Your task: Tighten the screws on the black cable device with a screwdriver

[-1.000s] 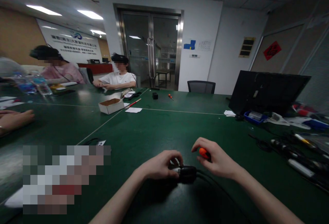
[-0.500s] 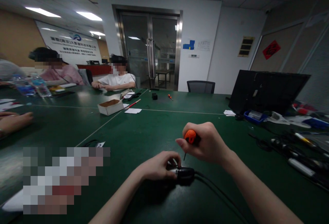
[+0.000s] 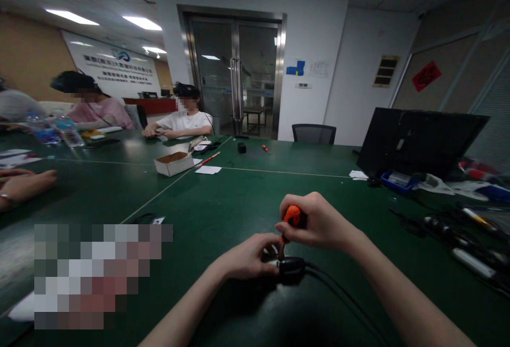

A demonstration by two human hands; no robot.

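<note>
My left hand (image 3: 247, 257) is closed on a small black device (image 3: 291, 271) that lies on the green table (image 3: 239, 198), with a black cable running off to the right. My right hand (image 3: 314, 223) grips an orange-handled screwdriver (image 3: 290, 219) upright, its tip down on the top of the device right by my left fingers.
A black monitor (image 3: 418, 142) and a clutter of tools and cables (image 3: 458, 230) lie at the right. A small cardboard box (image 3: 173, 163), paper and another screwdriver (image 3: 265, 149) sit farther back. Two people sit at the far left; another person's hand (image 3: 24, 185) rests at the left edge.
My right hand lifted the screwdriver from beside the device, stood it upright, then lowered its tip onto the device. My left hand stayed on the device.
</note>
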